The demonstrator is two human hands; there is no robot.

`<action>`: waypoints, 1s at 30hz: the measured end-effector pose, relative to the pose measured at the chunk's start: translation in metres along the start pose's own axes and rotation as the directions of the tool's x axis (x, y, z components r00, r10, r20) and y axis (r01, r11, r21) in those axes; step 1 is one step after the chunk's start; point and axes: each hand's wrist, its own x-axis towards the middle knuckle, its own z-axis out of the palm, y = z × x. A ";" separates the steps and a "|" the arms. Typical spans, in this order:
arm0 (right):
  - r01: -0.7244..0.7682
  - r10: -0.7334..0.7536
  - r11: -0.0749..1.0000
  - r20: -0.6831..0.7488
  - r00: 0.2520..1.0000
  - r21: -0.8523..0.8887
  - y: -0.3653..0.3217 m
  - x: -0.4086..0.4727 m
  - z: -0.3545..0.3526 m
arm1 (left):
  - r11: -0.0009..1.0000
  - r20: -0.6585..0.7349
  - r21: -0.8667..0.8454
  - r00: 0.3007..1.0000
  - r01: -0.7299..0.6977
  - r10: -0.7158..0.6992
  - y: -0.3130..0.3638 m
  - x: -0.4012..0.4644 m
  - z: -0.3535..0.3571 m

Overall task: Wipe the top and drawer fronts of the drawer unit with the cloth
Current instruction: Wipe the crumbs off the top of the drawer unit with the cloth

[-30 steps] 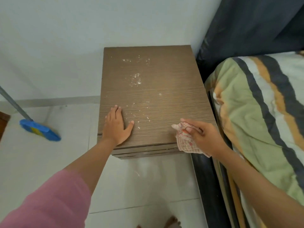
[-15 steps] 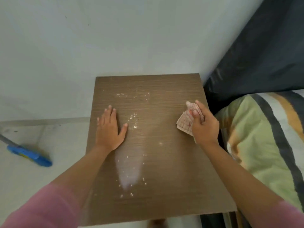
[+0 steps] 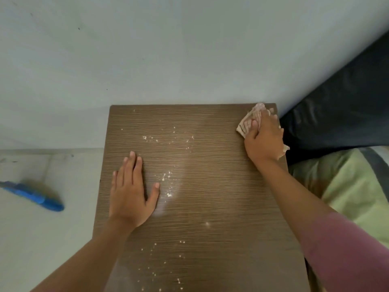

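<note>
Top-surface wipe in hand, cloth (image 3: 250, 121) at the far right corner of the drawer unit (image 3: 210, 207).

Right hand (image 3: 263, 140) curled round the cloth, pressing it down; left hand (image 3: 130, 190) flat, fingers straight, bracing. Next: likely sweep leftward through white crumbs (image 3: 168, 180). Drawer fronts out of view. Bed (image 3: 347, 186) close right; blue broom (image 3: 40, 197) on floor, left.

Home bedroom: striped bedding (image 3: 347, 186) beside wooden drawer unit (image 3: 210, 186), blue broom (image 3: 40, 197) on tiled floor.
</note>
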 end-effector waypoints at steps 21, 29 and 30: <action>0.450 -0.444 0.891 0.324 0.835 0.062 -0.077 -0.012 0.034 | 1.000 0.023 -0.007 0.999 0.030 -0.030 0.001 0.000 -0.002; 0.680 -0.666 0.711 0.482 0.570 0.178 -0.080 -0.017 0.034 | 1.000 0.004 -0.003 1.000 0.019 -0.019 0.000 0.000 -0.001; 0.689 -0.669 0.701 0.503 0.547 0.183 -0.079 -0.019 0.033 | 1.000 0.005 -0.003 1.000 0.019 -0.019 0.000 0.000 -0.001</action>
